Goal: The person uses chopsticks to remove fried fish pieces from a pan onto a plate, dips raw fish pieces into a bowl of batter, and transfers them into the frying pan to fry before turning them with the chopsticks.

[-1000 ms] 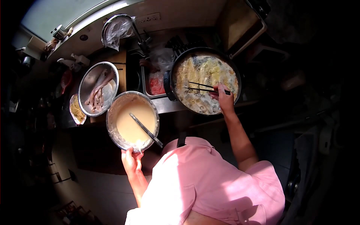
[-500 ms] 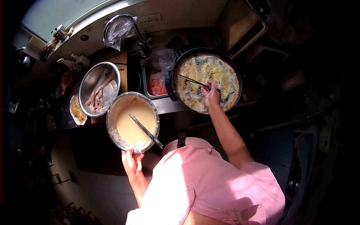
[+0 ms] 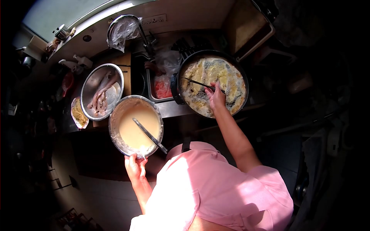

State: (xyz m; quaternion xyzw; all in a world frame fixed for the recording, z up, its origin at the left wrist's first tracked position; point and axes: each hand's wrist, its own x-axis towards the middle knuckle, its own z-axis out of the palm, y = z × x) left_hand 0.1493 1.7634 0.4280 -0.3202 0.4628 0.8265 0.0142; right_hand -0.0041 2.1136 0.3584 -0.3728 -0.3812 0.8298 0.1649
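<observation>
My left hand (image 3: pixel 135 166) grips the near rim of a metal bowl (image 3: pixel 115 133) of pale, smooth batter (image 3: pixel 135 127). A dark, batter-smeared utensil (image 3: pixel 149 134) leans in that bowl, its end sticking out past the rim on the right. Over a wide black pan (image 3: pixel 246 82), my right hand (image 3: pixel 217 98) is closed around dark chopsticks (image 3: pixel 196 82), whose tips point left across the pan. Inside the pan, yellowish battered pieces (image 3: pixel 196 69) sit in bubbling, foamy oil. Whether the tips touch a piece I cannot tell.
Left of the batter stands a metal basin (image 3: pixel 85 94) with long pale strips of raw food (image 3: pixel 101 96). Beside it is a small dish (image 3: pixel 79 113) of yellowish paste. A sink (image 3: pixel 162 99) with a red item and plastic bags, and a faucet (image 3: pixel 148 46), lie between basin and pan.
The chopsticks and my right hand have shifted slightly left and down over the pan. My left hand and the batter bowl have barely moved.
</observation>
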